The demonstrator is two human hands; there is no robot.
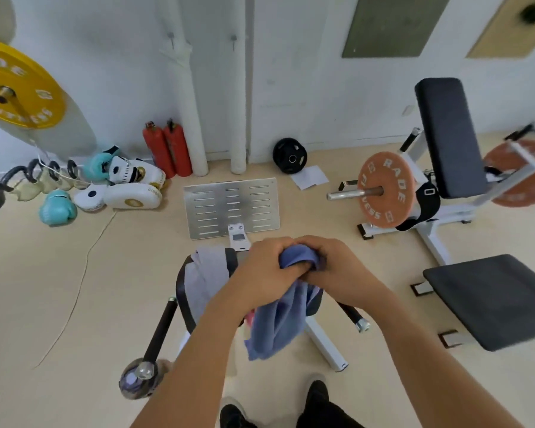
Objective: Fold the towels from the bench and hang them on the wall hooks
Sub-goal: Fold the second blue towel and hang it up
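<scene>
A blue towel [278,322] hangs bunched from both my hands above the small black bench [184,288]. My left hand [264,268] grips its top from the left, and my right hand [334,267] grips it from the right, fingers curled into the cloth. A pale grey towel [206,273] lies draped over the bench. A bit of pink cloth [250,318] peeks out under my left wrist. Two wall hooks [171,38] [233,41] are fixed high on the white wall ahead.
A metal footplate [232,208] lies on the floor beyond the bench. Boxing gloves and pads [121,186] and two red extinguishers [167,149] sit at left. A weight bench with an orange plate [383,189] stands at right, a black seat [494,298] nearer.
</scene>
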